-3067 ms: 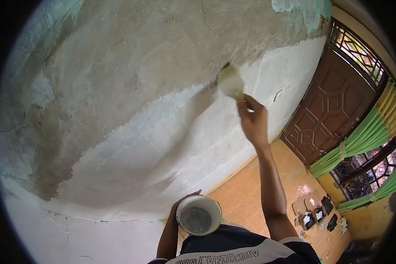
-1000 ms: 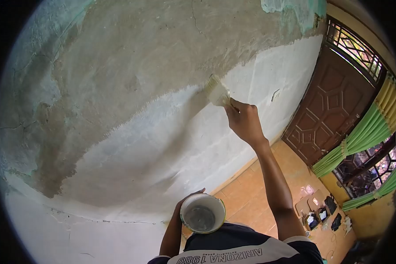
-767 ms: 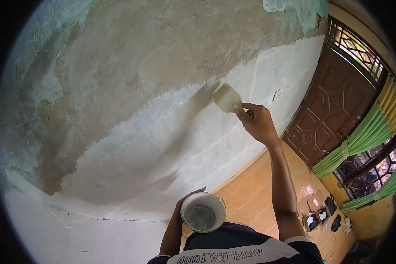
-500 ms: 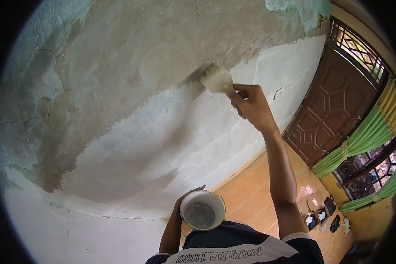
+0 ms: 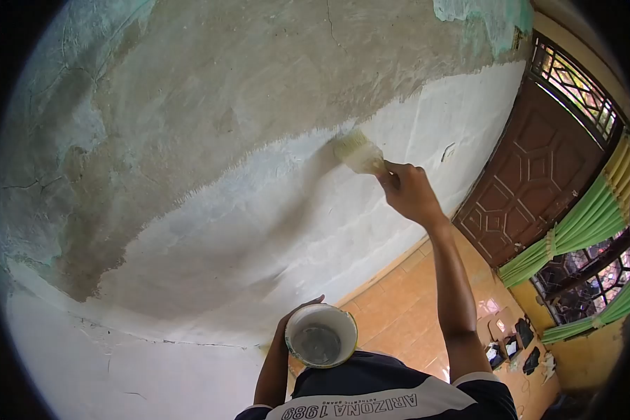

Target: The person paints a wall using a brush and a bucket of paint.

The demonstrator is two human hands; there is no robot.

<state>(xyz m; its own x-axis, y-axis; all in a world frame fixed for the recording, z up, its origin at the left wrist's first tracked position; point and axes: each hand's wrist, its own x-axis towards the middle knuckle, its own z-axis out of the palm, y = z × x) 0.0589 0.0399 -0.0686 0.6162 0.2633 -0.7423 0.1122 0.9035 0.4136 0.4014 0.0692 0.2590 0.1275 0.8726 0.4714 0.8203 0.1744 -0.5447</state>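
Note:
My right hand (image 5: 409, 192) is closed round the handle of a wide, pale-bristled paintbrush (image 5: 359, 152). Its bristles meet the white-coated part of the wall (image 5: 259, 210), just below the ragged border with bare grey plaster (image 5: 210, 98). Close to my body, my left hand (image 5: 292, 318) holds a small white tub (image 5: 322, 336) against its left side. Greyish-white paint lies at the bottom of the tub. Most of the left fingers are hidden behind it.
A brown panelled door (image 5: 528, 168) stands on the right, beside green curtains (image 5: 584, 217) and a grilled window. Orange floor tiles (image 5: 399, 294) run along the wall's foot. Open boxes and dark items (image 5: 514, 343) lie on the floor at lower right.
My right hand has brought the brush down and slightly right, from the grey plaster's edge onto the white area. The left hand and tub have hardly moved.

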